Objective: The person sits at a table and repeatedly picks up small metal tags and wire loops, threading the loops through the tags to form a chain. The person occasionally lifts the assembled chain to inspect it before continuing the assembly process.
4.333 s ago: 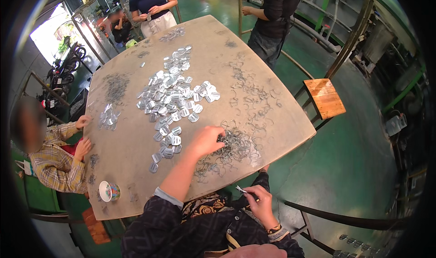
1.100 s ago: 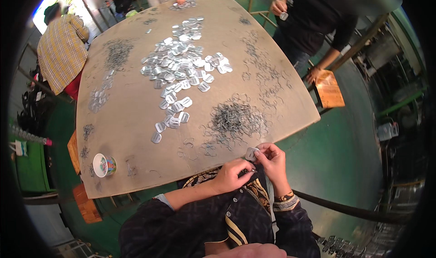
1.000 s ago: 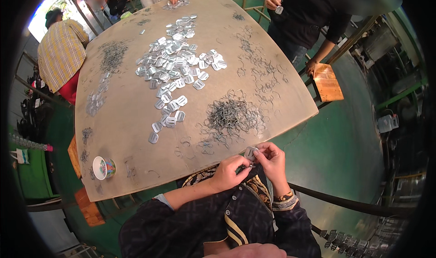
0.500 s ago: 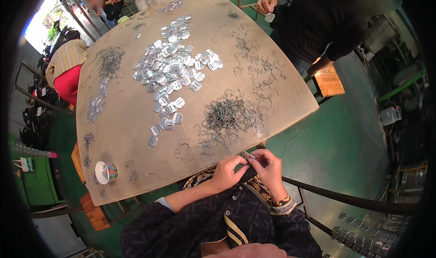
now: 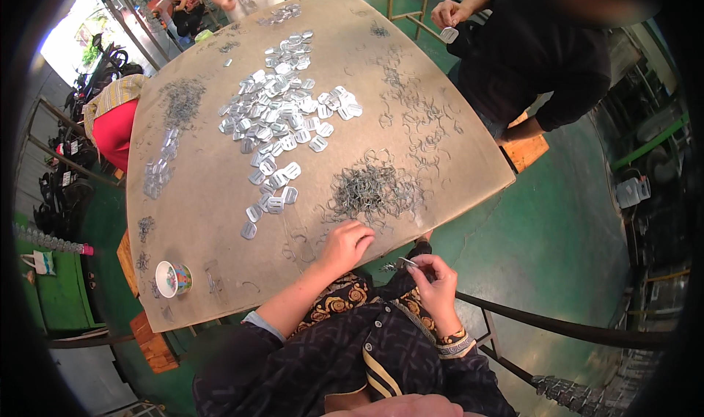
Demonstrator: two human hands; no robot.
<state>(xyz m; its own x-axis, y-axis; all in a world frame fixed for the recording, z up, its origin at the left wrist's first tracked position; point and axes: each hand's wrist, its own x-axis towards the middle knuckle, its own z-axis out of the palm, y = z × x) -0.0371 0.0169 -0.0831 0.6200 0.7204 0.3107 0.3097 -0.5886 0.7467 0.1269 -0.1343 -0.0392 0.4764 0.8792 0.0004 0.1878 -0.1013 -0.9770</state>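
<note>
My right hand (image 5: 438, 281) is in front of the table's near edge, thumb and fingers pinched on a flat metal buckle (image 5: 408, 261) seen nearly edge-on. Reaching over the near edge is my left hand (image 5: 345, 247), its fingers bent and pressed together just in front of a heap of bent wire rings (image 5: 370, 189). Whether anything is between those fingertips is hidden. Farther up the tabletop (image 5: 220, 263) lies a wide spread of silver slotted buckles (image 5: 271, 109), with a few trailing toward me.
A printed paper cup (image 5: 174, 279) stands at the near left corner. Loose wire pieces (image 5: 182, 101) lie at the far left, more along the right side. A person in black (image 5: 535, 57) at the right holds a buckle (image 5: 449, 35). Others are at the far and left sides. A wooden bench (image 5: 524, 149) is at right.
My hands have come apart. The left moved forward and left over the table edge toward the wire heap; the right stayed low with the buckle. The view shifted slightly.
</note>
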